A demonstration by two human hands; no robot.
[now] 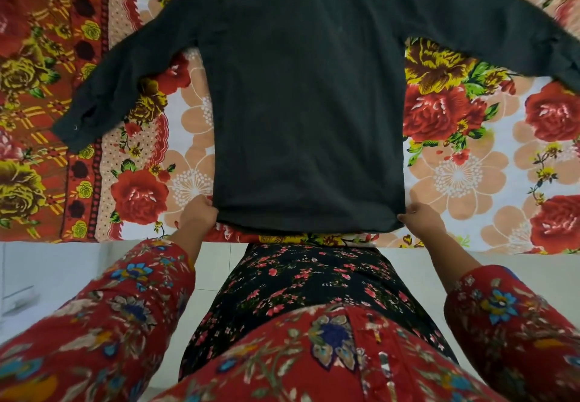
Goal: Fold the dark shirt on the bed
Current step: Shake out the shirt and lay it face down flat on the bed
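Note:
The dark shirt (307, 103) lies flat on the bed (464, 175), its hem toward me and both long sleeves spread out to the sides. The left sleeve's cuff (78, 125) rests on the red patterned border. The right sleeve runs off the frame's right edge. My left hand (199, 213) pinches the hem's left corner. My right hand (422, 218) pinches the hem's right corner. The collar end is cut off at the top of the view.
A floral sheet in red, peach and yellow covers the bed. Its near edge (94, 240) runs across the frame just below the hem. White tiled floor (216, 263) lies beneath me, between my body and the bed.

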